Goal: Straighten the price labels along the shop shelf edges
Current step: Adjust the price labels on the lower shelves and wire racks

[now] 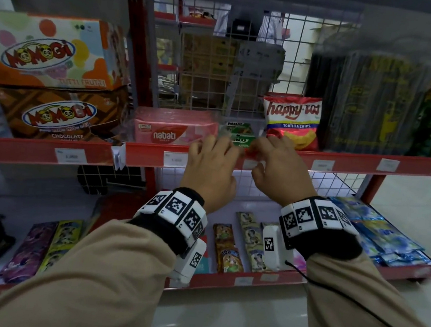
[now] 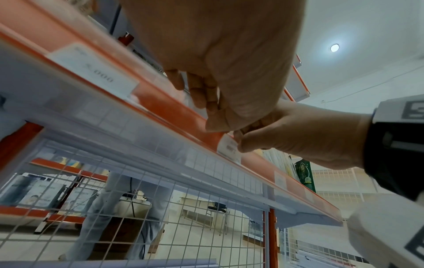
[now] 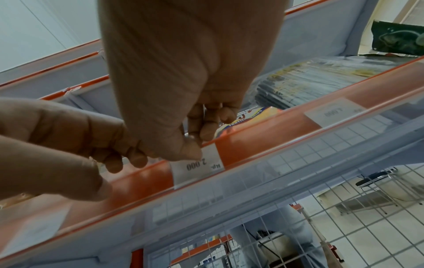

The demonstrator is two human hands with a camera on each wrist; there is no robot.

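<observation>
A white price label [image 3: 197, 167] reading 2.000 sits in the red shelf edge strip [image 1: 145, 155], below the Milo pack. My right hand [image 1: 273, 162] pinches that label [image 2: 229, 150]: the thumb presses its front and the fingers curl over the strip's top. Just left of it, my left hand [image 1: 210, 160] grips the strip, fingers hooked over the top edge and thumb on the red front [image 2: 218, 123]. In the head view both hands hide most of the label. Other labels [image 1: 175, 159] [image 1: 323, 165] sit flat in the strip on either side.
On the shelf behind the hands stand a pink Nabati box [image 1: 175, 129], a Milo pack [image 1: 239, 136] and a Happy Tos bag [image 1: 291, 121]. Momogi boxes [image 1: 52, 50] fill the left bay. Sachets [image 1: 237, 244] lie on the lower shelf. Behind the wire mesh stands a person [image 2: 119, 208].
</observation>
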